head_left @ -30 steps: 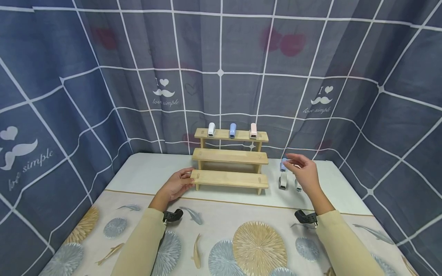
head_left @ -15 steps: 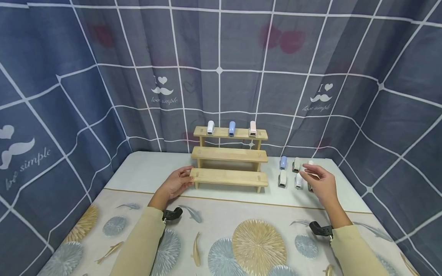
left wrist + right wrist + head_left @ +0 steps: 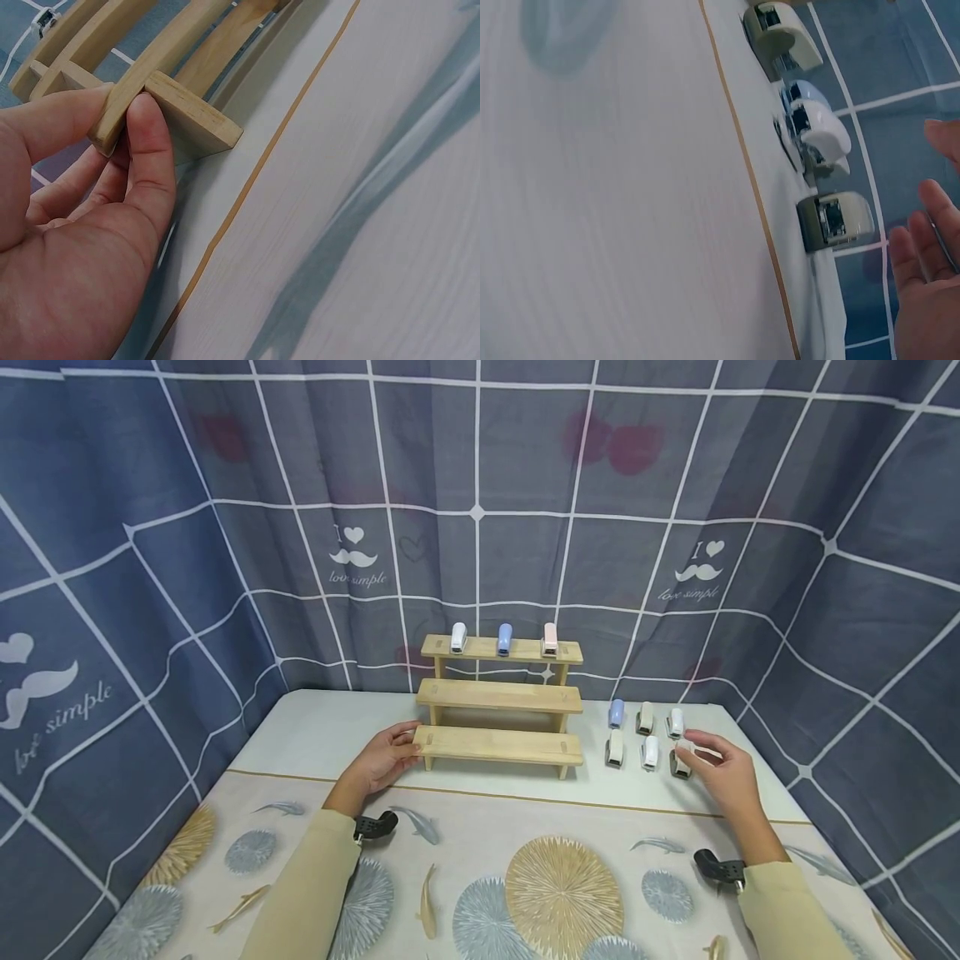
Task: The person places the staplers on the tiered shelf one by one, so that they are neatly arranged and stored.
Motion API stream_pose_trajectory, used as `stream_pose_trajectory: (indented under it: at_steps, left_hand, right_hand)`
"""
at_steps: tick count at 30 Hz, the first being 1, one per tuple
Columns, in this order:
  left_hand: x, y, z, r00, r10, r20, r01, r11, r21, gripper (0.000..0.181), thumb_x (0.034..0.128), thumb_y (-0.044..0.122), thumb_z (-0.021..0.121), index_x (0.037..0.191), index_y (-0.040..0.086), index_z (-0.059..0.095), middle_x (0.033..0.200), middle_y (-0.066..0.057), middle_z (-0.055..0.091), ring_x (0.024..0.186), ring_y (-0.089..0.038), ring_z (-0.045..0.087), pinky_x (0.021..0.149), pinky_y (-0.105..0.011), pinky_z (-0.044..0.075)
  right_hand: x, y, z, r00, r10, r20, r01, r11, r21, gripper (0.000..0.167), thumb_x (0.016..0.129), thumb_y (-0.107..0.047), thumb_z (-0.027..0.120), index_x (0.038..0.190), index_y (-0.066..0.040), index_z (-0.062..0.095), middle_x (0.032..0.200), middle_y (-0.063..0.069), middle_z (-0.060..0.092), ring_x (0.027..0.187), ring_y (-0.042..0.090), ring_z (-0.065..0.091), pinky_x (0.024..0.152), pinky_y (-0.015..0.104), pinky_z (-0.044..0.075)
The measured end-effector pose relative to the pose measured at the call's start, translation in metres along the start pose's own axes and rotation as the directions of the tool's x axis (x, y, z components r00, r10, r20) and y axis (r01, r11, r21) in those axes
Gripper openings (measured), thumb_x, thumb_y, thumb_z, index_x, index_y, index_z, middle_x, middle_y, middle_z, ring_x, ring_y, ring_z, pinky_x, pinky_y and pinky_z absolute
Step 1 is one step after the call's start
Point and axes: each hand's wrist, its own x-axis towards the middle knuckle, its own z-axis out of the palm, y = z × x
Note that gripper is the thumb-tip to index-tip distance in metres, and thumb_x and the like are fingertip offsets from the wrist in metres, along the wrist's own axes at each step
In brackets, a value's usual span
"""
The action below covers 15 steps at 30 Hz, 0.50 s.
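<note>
My left hand pinches the left end of the lowest shelf of a three-tier wooden rack; in the left wrist view the thumb and fingers hold the board's corner. On the top tier sit a white stapler, a blue stapler and a pink stapler, all small. My right hand hovers by the front-right stapler of a group on the table. In the right wrist view its fingers are spread apart from the nearest stapler, holding nothing.
Right of the rack stand two rows of small staplers, among them a blue one, cream ones and white ones. A patterned cloth covers the table's front. Checked curtains surround the back and sides.
My right hand has moved right and toward me, from beside the blue stapler to the front-right stapler, uncovering the others. The left hand keeps its grip on the rack.
</note>
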Motion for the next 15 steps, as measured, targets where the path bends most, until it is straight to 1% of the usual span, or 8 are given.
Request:
stream_pose_trajectory:
  at_steps: [2, 5, 7, 8, 9, 11, 12, 15]
  left_hand:
    - [-0.001, 0.0, 0.001, 1.0, -0.007, -0.01, 0.007, 1.0, 0.005, 0.065, 0.098, -0.009, 0.055, 0.158, 0.001, 0.032, 0.123, -0.007, 0.057, 0.095, -0.011, 0.065, 0.078, -0.019, 0.059]
    - [-0.001, 0.001, 0.002, 1.0, -0.01, -0.01, 0.01, 1.0, -0.001, 0.065, 0.0981, -0.009, 0.055, 0.158, 0.001, 0.032, 0.124, -0.007, 0.057, 0.096, -0.011, 0.065, 0.078, -0.02, 0.059]
    - [-0.001, 0.001, 0.002, 1.0, -0.011, -0.008, 0.011, 1.0, -0.012, 0.065, 0.0981, -0.01, 0.055, 0.158, 0.001, 0.032, 0.123, -0.007, 0.058, 0.095, -0.011, 0.065, 0.078, -0.02, 0.059]
    - [-0.001, 0.001, 0.001, 1.0, -0.012, -0.007, 0.012, 1.0, -0.013, 0.065, 0.0982, -0.01, 0.055, 0.158, 0.001, 0.032, 0.122, -0.006, 0.058, 0.095, -0.011, 0.065, 0.078, -0.02, 0.059]
    - [-0.001, 0.001, 0.001, 1.0, -0.013, -0.007, 0.013, 1.0, -0.017, 0.065, 0.0981, -0.01, 0.055, 0.158, 0.001, 0.032, 0.122, -0.006, 0.058, 0.095, -0.011, 0.065, 0.078, -0.02, 0.059]
    - [0.0, 0.001, 0.001, 1.0, -0.015, -0.01, 0.015, 1.0, -0.023, 0.064, 0.0979, -0.01, 0.055, 0.157, 0.001, 0.033, 0.12, -0.005, 0.059, 0.094, -0.011, 0.066, 0.078, -0.019, 0.059]
    - [0.0, 0.001, 0.001, 1.0, -0.013, -0.005, 0.012, 1.0, -0.022, 0.065, 0.0981, -0.01, 0.055, 0.158, 0.001, 0.032, 0.119, -0.004, 0.058, 0.094, -0.011, 0.065, 0.078, -0.019, 0.059]
    - [0.0, 0.001, 0.0, 1.0, -0.006, 0.003, 0.006, 1.0, -0.022, 0.065, 0.098, -0.011, 0.055, 0.158, 0.0, 0.031, 0.118, -0.004, 0.059, 0.093, -0.01, 0.066, 0.077, -0.019, 0.059]
  right_hand:
    - [0.0, 0.004, -0.003, 1.0, 0.011, 0.024, -0.01, 1.0, -0.025, 0.045, 0.089, -0.024, 0.082, 0.126, -0.002, 0.07, 0.123, -0.013, 0.069, 0.101, -0.012, 0.059, 0.089, 0.006, 0.05]
    - [0.001, 0.009, -0.007, 0.998, 0.027, 0.063, -0.023, 0.998, -0.066, 0.048, 0.09, -0.027, 0.081, 0.129, -0.002, 0.068, 0.128, -0.008, 0.066, 0.104, -0.016, 0.052, 0.089, 0.006, 0.05]
    - [0.003, 0.012, -0.008, 0.995, 0.034, 0.092, -0.027, 0.996, -0.082, 0.051, 0.09, -0.029, 0.081, 0.13, 0.0, 0.067, 0.13, -0.008, 0.064, 0.105, -0.019, 0.046, 0.088, 0.004, 0.05]
    - [0.003, 0.013, -0.008, 0.994, 0.037, 0.107, -0.027, 0.996, -0.087, 0.052, 0.09, -0.029, 0.08, 0.131, 0.0, 0.066, 0.131, -0.007, 0.063, 0.105, -0.019, 0.045, 0.088, 0.004, 0.05]
    - [0.004, 0.015, -0.009, 0.992, 0.039, 0.12, -0.028, 0.996, -0.09, 0.052, 0.091, -0.029, 0.08, 0.132, -0.001, 0.065, 0.133, -0.003, 0.063, 0.106, -0.018, 0.045, 0.088, 0.003, 0.05]
    - [0.006, 0.017, -0.009, 0.988, 0.047, 0.146, -0.032, 0.994, -0.103, 0.053, 0.091, -0.03, 0.079, 0.134, -0.002, 0.065, 0.136, 0.004, 0.062, 0.109, -0.012, 0.049, 0.086, 0.002, 0.049]
    - [0.007, 0.018, -0.01, 0.986, 0.051, 0.159, -0.035, 0.994, -0.106, 0.054, 0.092, -0.03, 0.078, 0.135, -0.002, 0.064, 0.138, 0.008, 0.061, 0.111, -0.005, 0.052, 0.085, 0.001, 0.048]
    - [0.01, 0.021, -0.01, 0.979, 0.071, 0.193, -0.047, 0.991, -0.123, 0.055, 0.093, -0.032, 0.077, 0.138, -0.003, 0.062, 0.141, 0.02, 0.057, 0.121, 0.02, 0.057, 0.081, 0.002, 0.048]
